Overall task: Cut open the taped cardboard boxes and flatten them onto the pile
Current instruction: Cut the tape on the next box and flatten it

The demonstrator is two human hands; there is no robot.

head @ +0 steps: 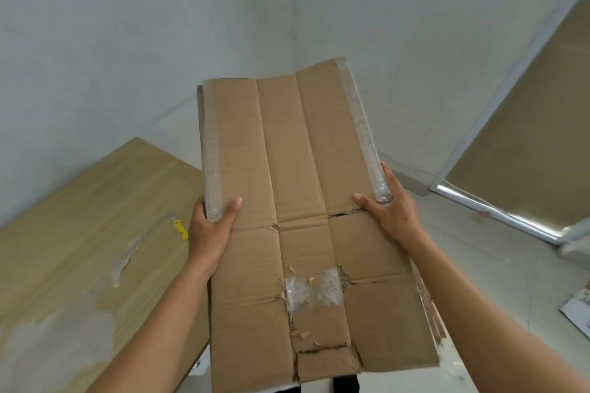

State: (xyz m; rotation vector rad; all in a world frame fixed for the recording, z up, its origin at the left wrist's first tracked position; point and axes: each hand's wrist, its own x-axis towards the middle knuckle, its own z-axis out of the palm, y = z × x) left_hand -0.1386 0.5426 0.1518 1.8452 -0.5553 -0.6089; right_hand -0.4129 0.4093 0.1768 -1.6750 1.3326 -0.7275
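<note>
Flattened cardboard box [306,217] is up in the air in front of the person — left hand [209,230] grips its left taped edge, right hand [391,207] grips the right one. Yellow knife [179,226] lies on the wooden table [73,233] w/ tape bits nearby.

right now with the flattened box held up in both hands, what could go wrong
1. The flattened brown cardboard box is held only at its taped side edges by the left hand and right hand; the slick clear tape there could let it slip.
2. The yellow-handled utility knife lies loose on the light wooden table near the left hand; swinging the wide sheet down could knock it off.
</note>
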